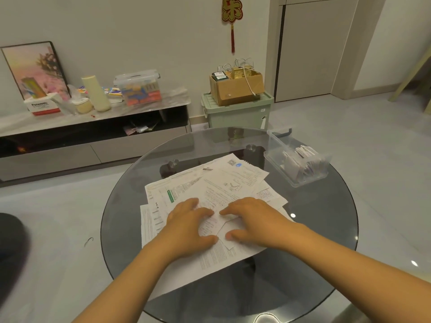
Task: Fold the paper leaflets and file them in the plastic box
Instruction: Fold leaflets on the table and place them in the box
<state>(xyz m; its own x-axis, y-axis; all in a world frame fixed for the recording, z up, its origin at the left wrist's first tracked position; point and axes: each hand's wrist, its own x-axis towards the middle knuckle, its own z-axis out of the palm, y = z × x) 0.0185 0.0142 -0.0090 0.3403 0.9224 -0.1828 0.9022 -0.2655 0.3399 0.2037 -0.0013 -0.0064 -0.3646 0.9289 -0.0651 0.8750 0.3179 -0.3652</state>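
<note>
**A:** Where are your hands?

**B:** Both are down flat on a small leaflet [211, 226] near the middle of the round glass table [326, 229]. Your left hand [190, 226] lies with fingers stretched forward and thumb out to the side, pressing the paper. Your right hand [253, 221] does the same from the other side, its fingers pointing toward the left hand, its thumb pressing a folded white flap. Neither hand curls around anything.

**A:** What is under that leaflet?

**B:** A loose pile of printed sheets [210, 183], overlapping at different angles. Your hands and forearms cover much of the near part of the pile, so you cannot count the sheets. The print is too small and blurred to read; one sheet has a green band, another a small square code near its far corner.

**A:** And the box?

**B:** The clear plastic box [275, 157] sits on the far right of the table, well apart from your hands, open at the top. Folded white papers [300, 159] stand inside; its see-through walls blur them, so their number is unclear.

**A:** Anything beyond the table?

**B:** A low cabinet [93, 127] along the wall carries a lidded clear container [137, 89] and a framed picture [35, 68]. A cardboard box [236, 89] rests on a green bin [238, 113]. A dark shape at the left edge is cut off.
</note>
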